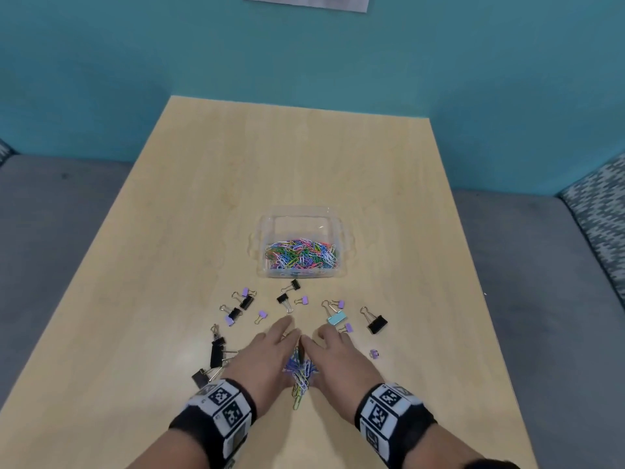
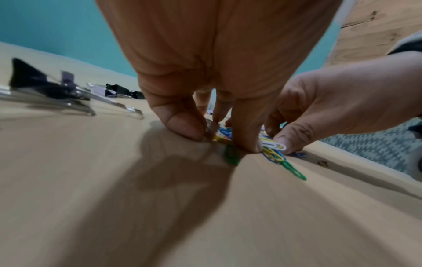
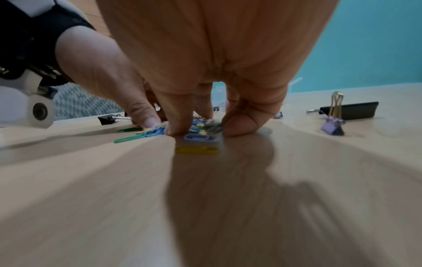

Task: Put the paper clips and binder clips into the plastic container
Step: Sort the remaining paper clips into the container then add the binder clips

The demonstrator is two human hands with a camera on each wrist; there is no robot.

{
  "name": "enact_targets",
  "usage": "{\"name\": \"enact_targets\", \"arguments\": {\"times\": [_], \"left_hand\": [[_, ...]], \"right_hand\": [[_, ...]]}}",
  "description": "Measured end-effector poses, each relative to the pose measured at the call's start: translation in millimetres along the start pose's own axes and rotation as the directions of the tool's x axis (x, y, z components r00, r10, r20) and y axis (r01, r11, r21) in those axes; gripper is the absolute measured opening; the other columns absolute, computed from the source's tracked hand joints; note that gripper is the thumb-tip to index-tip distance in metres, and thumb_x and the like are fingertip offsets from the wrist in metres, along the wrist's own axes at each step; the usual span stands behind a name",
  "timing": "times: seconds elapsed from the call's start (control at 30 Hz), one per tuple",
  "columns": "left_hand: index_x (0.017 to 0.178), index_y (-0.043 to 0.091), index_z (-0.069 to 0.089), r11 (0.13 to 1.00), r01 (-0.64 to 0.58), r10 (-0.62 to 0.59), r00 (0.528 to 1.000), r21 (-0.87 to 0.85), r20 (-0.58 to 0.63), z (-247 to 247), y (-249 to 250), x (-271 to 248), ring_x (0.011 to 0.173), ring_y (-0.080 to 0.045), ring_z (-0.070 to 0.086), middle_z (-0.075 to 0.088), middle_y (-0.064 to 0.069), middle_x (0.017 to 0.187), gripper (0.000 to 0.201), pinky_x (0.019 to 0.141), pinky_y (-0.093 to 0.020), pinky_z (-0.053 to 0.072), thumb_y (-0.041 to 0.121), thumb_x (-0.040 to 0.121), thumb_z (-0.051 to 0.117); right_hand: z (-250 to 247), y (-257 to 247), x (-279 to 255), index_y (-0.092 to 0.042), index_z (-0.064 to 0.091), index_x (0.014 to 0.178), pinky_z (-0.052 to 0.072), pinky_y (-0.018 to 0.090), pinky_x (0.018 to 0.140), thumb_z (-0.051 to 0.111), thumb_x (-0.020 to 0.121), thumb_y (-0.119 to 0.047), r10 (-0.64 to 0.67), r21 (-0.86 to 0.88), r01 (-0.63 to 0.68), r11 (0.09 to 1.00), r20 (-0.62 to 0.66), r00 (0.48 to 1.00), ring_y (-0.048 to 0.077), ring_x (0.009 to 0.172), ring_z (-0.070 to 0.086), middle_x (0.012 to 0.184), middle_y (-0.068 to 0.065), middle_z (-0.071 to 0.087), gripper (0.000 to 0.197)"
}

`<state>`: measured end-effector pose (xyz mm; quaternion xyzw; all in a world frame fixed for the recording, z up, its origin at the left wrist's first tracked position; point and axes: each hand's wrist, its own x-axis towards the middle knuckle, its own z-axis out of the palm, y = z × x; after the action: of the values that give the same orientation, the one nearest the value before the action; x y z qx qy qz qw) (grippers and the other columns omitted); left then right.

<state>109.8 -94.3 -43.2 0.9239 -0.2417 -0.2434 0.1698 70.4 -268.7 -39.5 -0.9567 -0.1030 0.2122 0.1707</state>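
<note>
Paper clips [image 1: 301, 375] lay in a small coloured heap on the table [image 1: 338, 164] near the front edge, hemmed in between the left hand [image 1: 267, 353] and the right hand [image 1: 338, 358]. Both hands stood on their fingertips with the fingers bent down and drawn in against the heap from either side; they seemed to be raking it together rather than lifting it, and I could not tell whether any clip was truly pinched. The plastic container [image 1: 302, 243] stood further back on the table, well apart from the hands, and already held a thick layer of paper clips. By my reckoning that part was mostly done. The binder clips [image 1: 376, 323] were scattered between container and hands, none visibly inside, so they were all left.
</note>
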Motion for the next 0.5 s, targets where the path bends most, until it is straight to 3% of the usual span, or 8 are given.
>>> {"name": "enact_targets", "arguments": {"times": [0.1, 0.2, 0.3, 0.4, 0.5], "left_hand": [[0.136, 0.026, 0.036, 1.0, -0.016, 0.016, 0.999, -0.007, -0.03, 2.3, 2.2, -11.1, 0.118, -0.018, 0.041, 0.021, 0.006, 0.148, 0.055, 0.097, -0.03, 0.04, 0.029, 0.086, 0.059], [0.128, 0.027, 0.046, 0.994, -0.009, 0.0, 0.996, -0.106, -0.085, 7.1, 0.1, -29.3, 0.114, -0.015, 0.046, 0.033, 0.01, 0.134, 0.04, 0.094, -0.026, 0.04, 0.03, 0.089, 0.054], [0.137, 0.028, 0.038, 0.982, 0.069, -0.095, 0.984, -0.174, -0.148, 5.3, -5.7, -42.1, 0.114, -0.012, 0.042, 0.032, 0.011, 0.129, 0.062, 0.094, -0.022, 0.037, 0.045, 0.082, 0.061], [0.143, 0.029, 0.023, 0.981, 0.125, -0.143, 0.983, -0.151, -0.115, 5.7, -4.5, -41.4, 0.112, -0.011, 0.028, 0.027, 0.01, 0.13, 0.089, 0.095, -0.023, 0.033, 0.056, 0.07, 0.067], [0.137, 0.028, 0.03, 0.992, 0.101, -0.107, 0.99, -0.073, -0.087, 9.6, 7.2, -30.8, 0.101, -0.01, 0.024, 0.029, 0.009, 0.124, 0.082, 0.091, -0.022, 0.033, 0.052, 0.069, 0.069]], "right_hand": [[0.8, -1.4, -9.4, -0.022, 0.041, 0.125, 0.046, 0.035, 0.073, 0.054, 0.09, -0.019, -0.05, -0.042, 0.049, 0.998, -0.022, 0.998, 0.026, 0.107, 0.039, 0.124, 0.005, 0.035, 0.037], [2.2, 5.0, -26.6, -0.022, 0.047, 0.124, 0.044, 0.032, 0.076, 0.05, 0.092, -0.021, -0.09, -0.015, 0.09, 0.996, -0.051, 0.995, 0.023, 0.11, 0.041, 0.126, 0.001, 0.038, 0.032], [0.3, 16.2, -43.6, -0.029, 0.04, 0.13, 0.045, 0.027, 0.081, 0.054, 0.089, -0.034, 0.045, 0.125, -0.032, 0.992, -0.105, 0.993, 0.017, 0.11, 0.04, 0.122, -0.007, 0.035, 0.044], [5.0, 16.0, -48.9, -0.035, 0.024, 0.136, 0.043, 0.025, 0.085, 0.065, 0.077, -0.049, 0.164, 0.183, -0.157, 0.97, -0.02, 0.986, 0.015, 0.11, 0.036, 0.122, -0.009, 0.028, 0.073], [11.9, 1.1, -38.8, -0.031, 0.018, 0.142, 0.042, 0.027, 0.087, 0.066, 0.079, -0.046, 0.108, 0.105, -0.108, 0.989, 0.001, 0.994, 0.018, 0.11, 0.034, 0.128, -0.006, 0.026, 0.08]]}}
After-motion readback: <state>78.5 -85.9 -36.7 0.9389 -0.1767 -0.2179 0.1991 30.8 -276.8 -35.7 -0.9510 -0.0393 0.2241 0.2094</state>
